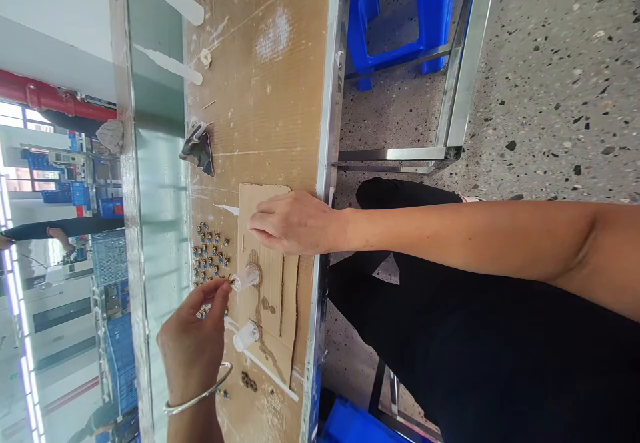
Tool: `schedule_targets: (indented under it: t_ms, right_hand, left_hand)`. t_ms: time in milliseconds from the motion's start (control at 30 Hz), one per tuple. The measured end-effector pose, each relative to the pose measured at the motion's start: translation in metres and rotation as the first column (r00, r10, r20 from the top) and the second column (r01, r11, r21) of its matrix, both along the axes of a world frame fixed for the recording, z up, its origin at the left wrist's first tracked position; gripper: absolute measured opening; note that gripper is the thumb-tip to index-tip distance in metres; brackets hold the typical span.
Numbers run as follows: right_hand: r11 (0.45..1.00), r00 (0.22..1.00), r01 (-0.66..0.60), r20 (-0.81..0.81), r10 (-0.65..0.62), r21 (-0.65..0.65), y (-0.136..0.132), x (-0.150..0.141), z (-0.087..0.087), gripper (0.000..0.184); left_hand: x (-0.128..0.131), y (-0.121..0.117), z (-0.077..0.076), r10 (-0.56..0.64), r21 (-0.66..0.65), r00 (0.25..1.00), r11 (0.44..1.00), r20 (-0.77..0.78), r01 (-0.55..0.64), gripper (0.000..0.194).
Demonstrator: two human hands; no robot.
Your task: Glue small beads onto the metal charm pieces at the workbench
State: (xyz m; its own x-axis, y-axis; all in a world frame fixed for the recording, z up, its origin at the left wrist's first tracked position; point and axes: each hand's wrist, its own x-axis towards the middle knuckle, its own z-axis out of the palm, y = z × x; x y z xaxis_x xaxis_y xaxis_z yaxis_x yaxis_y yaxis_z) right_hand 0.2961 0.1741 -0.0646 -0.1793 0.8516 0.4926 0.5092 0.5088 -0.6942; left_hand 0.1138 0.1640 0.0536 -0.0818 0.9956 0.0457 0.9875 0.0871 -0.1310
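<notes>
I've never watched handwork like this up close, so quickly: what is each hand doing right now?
Left hand: closed, fingertips pinching a tiny piece.
Right hand: fingers curled over the cardboard; whether it holds anything can't be told.

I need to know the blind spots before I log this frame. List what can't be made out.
All in the head view:
- What, if anything, the right hand holds: hidden by its own back and curled fingers.
- Shape of the tiny piece in the left hand: too small, partly covered by fingertips.
- Count of small blue-and-metal parts: too small, some behind the left hand.
- Full blue stool: cut off by the top edge.
</notes>
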Motion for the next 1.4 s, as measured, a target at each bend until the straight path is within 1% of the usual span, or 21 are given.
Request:
schedule_targets:
  t_ms: [300, 667, 767, 867, 933, 1000, 1067, 1133, 1200, 1267, 1333, 1400]
  right_hand:
    - [1.0, 1.0, -0.004, -0.001, 0.004, -0.001, 0.0, 0.001, 0.001, 0.024]
    - [1.0, 1.0, 0.011, 0.007, -0.011, 0.027, 0.0, -0.001, 0.0, 0.025]
    - [0.999, 1.0, 0.015, 0.0, -0.015, 0.032, 0.0, -0.001, -0.001, 0.025]
    - [0.999, 0.999, 0.03, -0.017, -0.029, 0.036, 0.0, -0.001, -0.002, 0.025]
    - [0.998, 0.999, 0.041, -0.033, -0.04, 0.038, 0.0, -0.002, -0.002, 0.025]
    - [0.998, 0.997, 0.051, -0.054, -0.049, 0.045, 0.0, -0.002, -0.002, 0.026]
    - [0.997, 0.995, 0.055, -0.081, -0.051, 0.057, -0.001, -0.002, -0.003, 0.027]
    - [0.996, 0.993, 0.048, -0.114, -0.04, 0.069, -0.001, -0.003, -0.005, 0.026]
    - [0.996, 0.989, 0.038, -0.144, -0.026, 0.079, -0.001, -0.003, -0.008, 0.025]
    - [0.995, 0.987, 0.039, -0.162, -0.024, 0.09, -0.003, -0.004, -0.01, 0.024]
    - [0.993, 0.986, 0.052, -0.162, -0.035, 0.102, -0.005, -0.004, -0.011, 0.024]
    - [0.99, 0.986, 0.077, -0.159, -0.057, 0.118, -0.006, -0.004, -0.011, 0.024]
  left_hand:
    - [0.0, 0.002, 0.001, -0.006, -0.011, 1.0, 1.0, -0.025, 0.006, 0.022]
    - [0.0, 0.002, 0.002, -0.001, -0.016, 1.0, 1.0, 0.005, 0.001, 0.021]
    - [0.0, 0.002, 0.003, -0.01, -0.035, 0.998, 0.999, 0.068, 0.013, 0.021]
    - [-0.001, -0.002, 0.006, 0.039, -0.043, 0.972, 0.999, 0.23, -0.03, 0.024]
    - [-0.002, -0.009, 0.009, 0.103, -0.027, 0.926, 0.995, 0.362, -0.1, 0.028]
    - [-0.008, -0.022, 0.012, 0.148, 0.016, 0.873, 0.984, 0.465, -0.175, 0.03]
    - [-0.019, -0.041, 0.013, 0.17, 0.066, 0.822, 0.967, 0.544, -0.244, 0.03]
    - [-0.035, -0.064, 0.011, 0.186, 0.09, 0.749, 0.946, 0.636, -0.312, 0.029]
    - [-0.052, -0.089, 0.007, 0.196, 0.085, 0.626, 0.917, 0.754, -0.39, 0.028]
    - [-0.067, -0.112, 0.0, 0.208, 0.055, 0.476, 0.875, 0.855, -0.482, 0.029]
    - [-0.08, -0.133, -0.007, 0.222, 0.007, 0.343, 0.832, 0.913, -0.555, 0.029]
    - [-0.09, -0.15, -0.014, 0.227, -0.03, 0.25, 0.794, 0.941, -0.607, 0.029]
